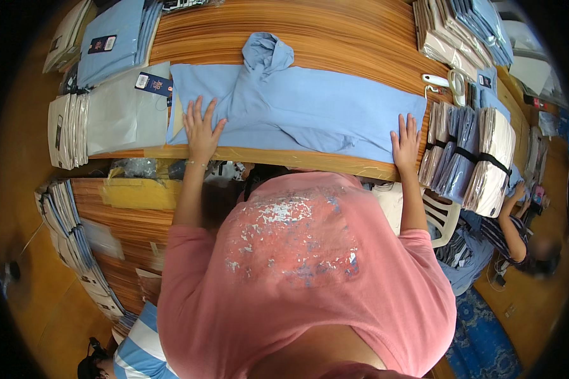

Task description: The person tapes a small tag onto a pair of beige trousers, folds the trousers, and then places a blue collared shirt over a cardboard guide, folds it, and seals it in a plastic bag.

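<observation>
A light blue garment (335, 101), folded into a long strip, lies across the wooden table in front of me. A bunched part of it (267, 54), perhaps a collar or hood, sticks out past its far edge. My left hand (201, 129) rests on the strip's left end with fingers spread. At the opposite end my right hand (407, 142) lies flat on the cloth, fingers stretched out. Neither hand grips anything visible. Beside my left hand lies a clear plastic bag (117, 123), with a dark blue hang tag (153, 84) at its upper corner.
Packed garments (67, 132) stand at the table's left, with blue ones (114, 41) behind. Strapped bundles (464, 151) and white-handled scissors (456, 87) are at the right. Stacked packs (449, 35) fill the far right corner. One person (515, 234) is at right, another (139, 347) at lower left.
</observation>
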### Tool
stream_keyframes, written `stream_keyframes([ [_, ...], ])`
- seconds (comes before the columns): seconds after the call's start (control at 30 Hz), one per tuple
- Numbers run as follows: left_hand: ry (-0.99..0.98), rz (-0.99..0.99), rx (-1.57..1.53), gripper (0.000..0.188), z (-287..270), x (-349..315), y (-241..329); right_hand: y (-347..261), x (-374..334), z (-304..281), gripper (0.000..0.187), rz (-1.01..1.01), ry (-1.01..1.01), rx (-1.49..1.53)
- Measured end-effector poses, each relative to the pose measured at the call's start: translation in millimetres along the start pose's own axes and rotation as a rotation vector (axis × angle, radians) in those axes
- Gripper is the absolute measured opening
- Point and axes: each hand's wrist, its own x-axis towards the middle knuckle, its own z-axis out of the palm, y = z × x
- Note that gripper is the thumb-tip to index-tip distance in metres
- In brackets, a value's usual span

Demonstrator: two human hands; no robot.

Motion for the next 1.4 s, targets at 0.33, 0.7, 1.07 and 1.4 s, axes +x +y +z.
stream_keyframes([
  [0.33,0.171,0.075,-0.282,0.048,-39,35,23,-215,157,-33,0.049,-0.762,0.211,0.172],
  [0.7,-0.261,0.164,-0.509,0.016,-26,66,25,-282,245,2,0.035,-0.06,-0.35,0.361],
  [1.07,-0.061,0.652,-0.16,0.012,-27,47,30,-291,248,17,0.025,0.465,-1.063,1.774],
  [1.4,0.266,0.046,-0.956,0.038,-51,85,9,-291,83,-146,0.024,-0.508,-1.168,1.243],
])
